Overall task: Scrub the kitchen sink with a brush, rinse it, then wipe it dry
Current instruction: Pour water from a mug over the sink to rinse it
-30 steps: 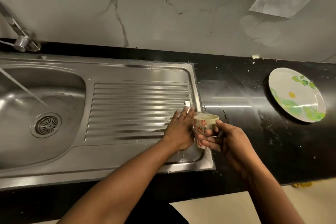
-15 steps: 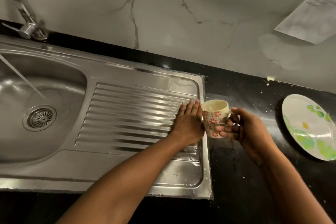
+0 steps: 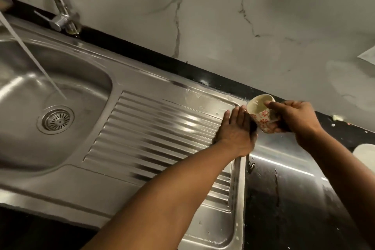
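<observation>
Tilting cup (image 3: 261, 115) mouth-first toward far corner of drainboard (image 3: 152, 134); gripped in right hand (image 3: 294, 119), fingers curled round body, thumb at rim. Probably held so to pour rinse water beyond reach of tap (image 3: 60, 14) stream (image 3: 30, 53). Pressing left hand (image 3: 236, 134) flat on far right corner of drainboard, fingers straight and together, just beside cup; contact with cup not discernible. Likely placed there to rub residue loose and sweep water down ribs toward basin (image 3: 24, 128). Stream landing in basin near drain (image 3: 55, 121). Sink (image 3: 60, 195) set into left of counter (image 3: 294, 199), basin left, drainboard right; pale streaks along right rim. Judged as rinse step, drainboard end; wiping dry not yet begun.
</observation>
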A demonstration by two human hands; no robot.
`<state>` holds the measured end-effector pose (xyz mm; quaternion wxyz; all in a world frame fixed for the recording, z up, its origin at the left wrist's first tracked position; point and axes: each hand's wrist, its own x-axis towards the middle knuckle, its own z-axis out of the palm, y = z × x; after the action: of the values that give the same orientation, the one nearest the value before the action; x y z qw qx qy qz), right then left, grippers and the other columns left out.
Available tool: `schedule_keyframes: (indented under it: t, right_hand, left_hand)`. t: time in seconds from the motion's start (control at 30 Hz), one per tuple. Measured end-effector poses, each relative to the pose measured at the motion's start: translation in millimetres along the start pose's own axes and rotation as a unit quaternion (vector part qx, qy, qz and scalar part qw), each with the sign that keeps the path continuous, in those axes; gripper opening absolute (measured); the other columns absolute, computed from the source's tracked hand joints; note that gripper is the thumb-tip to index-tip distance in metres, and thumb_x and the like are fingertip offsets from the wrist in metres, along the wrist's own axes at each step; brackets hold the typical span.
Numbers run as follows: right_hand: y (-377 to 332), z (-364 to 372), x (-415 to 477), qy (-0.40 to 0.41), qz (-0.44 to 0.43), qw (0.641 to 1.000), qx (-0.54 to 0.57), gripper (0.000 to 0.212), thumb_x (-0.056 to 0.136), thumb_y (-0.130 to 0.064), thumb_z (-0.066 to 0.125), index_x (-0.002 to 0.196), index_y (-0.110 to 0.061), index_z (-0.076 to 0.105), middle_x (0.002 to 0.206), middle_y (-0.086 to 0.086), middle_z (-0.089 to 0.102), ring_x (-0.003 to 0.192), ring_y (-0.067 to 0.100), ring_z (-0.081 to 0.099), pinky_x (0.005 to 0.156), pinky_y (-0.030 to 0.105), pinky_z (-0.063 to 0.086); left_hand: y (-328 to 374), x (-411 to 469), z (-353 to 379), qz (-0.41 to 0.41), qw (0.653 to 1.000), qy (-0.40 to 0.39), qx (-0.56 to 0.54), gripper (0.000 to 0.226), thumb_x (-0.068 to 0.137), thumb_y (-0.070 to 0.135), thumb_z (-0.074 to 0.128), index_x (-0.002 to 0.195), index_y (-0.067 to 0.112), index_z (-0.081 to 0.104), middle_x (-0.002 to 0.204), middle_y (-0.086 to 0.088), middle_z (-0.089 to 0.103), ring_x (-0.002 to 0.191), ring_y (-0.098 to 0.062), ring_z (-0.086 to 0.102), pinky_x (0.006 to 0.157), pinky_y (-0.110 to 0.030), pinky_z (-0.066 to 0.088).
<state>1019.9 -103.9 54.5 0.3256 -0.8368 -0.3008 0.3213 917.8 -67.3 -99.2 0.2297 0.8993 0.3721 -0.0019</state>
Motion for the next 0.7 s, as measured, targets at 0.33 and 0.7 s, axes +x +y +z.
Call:
schedule_keyframes:
  t: [0.33, 0.7]
  right_hand:
    - [-10.2, 6.2, 14.5, -0.07, -0.041, 0.996, -0.03, 0.031, 0.092, -0.033, 0.078, 0.083, -0.005, 0.07, 0.07, 0.013, 0.077, 0.055, 0.022, 0.073, 0.042, 0.022, 0.052]
    - [-13.0, -4.5, 30.1, -0.074, -0.035, 0.997, -0.007, 0.026, 0.099, -0.028, 0.07, 0.088, -0.004, 0.071, 0.07, 0.011, 0.072, 0.057, 0.026, 0.072, 0.053, 0.032, 0.061]
  left_hand:
    - [-22.5, -7.1, -8.2, -0.129, 0.991, 0.026, 0.018, 0.085, 0.102, 0.066, 0.005, 0.159, 0.007, -0.018, 0.167, -0.022, -0.027, 0.153, -0.039, -0.03, 0.127, -0.055, -0.011]
    - [-0.4, 14.4, -13.5, 0.003, 0.999, -0.003, 0.032, 0.071, 0.107, 0.053, 0.013, 0.166, 0.013, 0.014, 0.173, -0.012, 0.012, 0.161, -0.031, -0.003, 0.126, -0.056, -0.007]
